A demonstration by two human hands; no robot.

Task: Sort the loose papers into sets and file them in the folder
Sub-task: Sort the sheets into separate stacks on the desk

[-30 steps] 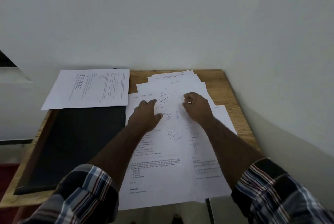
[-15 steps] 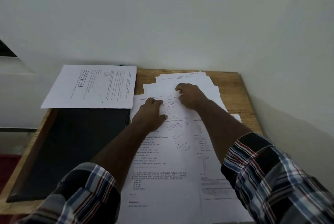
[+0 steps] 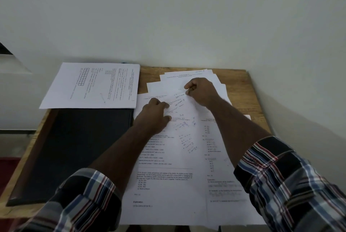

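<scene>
Your right hand (image 3: pixel 201 91) pinches the top edge of a sheet in the loose papers (image 3: pixel 174 156), your left hand (image 3: pixel 154 117) presses them flat; the folder (image 3: pixel 74 147) lies left, nearer that hand

The wall (image 3: pixel 187 25) closes the far side and the right, boxing the tabletop (image 3: pixel 237 85) into a corner. Bare wood shows only along the far right strip. Loose papers (image 3: pixel 168 185) cover the right half, a dark folder (image 3: pixel 74 147) the near left, and a separate sheet (image 3: pixel 93 85) the far left.
</scene>
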